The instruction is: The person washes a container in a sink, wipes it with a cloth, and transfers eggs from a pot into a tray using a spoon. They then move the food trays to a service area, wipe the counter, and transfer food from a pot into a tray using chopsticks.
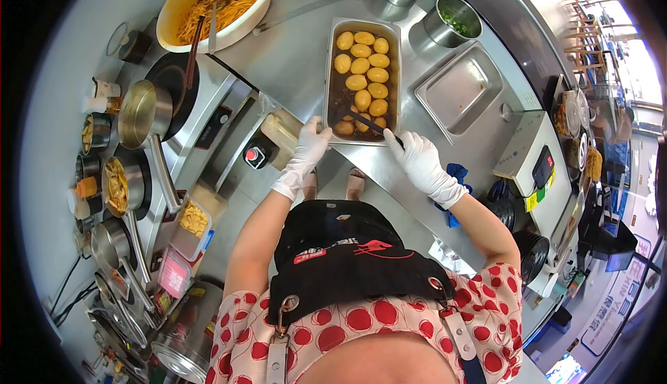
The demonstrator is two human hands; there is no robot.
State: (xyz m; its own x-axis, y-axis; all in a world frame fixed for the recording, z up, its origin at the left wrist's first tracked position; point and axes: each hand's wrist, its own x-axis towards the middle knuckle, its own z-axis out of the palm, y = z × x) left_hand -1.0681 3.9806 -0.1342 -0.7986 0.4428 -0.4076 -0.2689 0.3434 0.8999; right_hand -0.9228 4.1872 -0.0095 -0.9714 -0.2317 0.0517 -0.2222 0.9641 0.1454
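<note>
A rectangular metal tray (398, 57) on the steel counter holds several smooth, yellowish-brown eggs (357, 82) in dark liquid. My left hand (310, 144), in a white glove, is closed on the tray's near-left corner. With my right hand (418, 162), also gloved, I grip a long black utensil (368, 122) at the tray's near-right side. It slants leftward over the rim, and its far end is among the nearest eggs, where its shape is hard to make out.
An empty shallow metal tray (458, 92) lies to the right. Two steel pots (453, 21) stand behind it, one with chopped greens. At back left is a large white bowl (262, 10) of shredded orange food. Several pans (145, 114) line the left side; a boxy appliance (526, 144) stands right.
</note>
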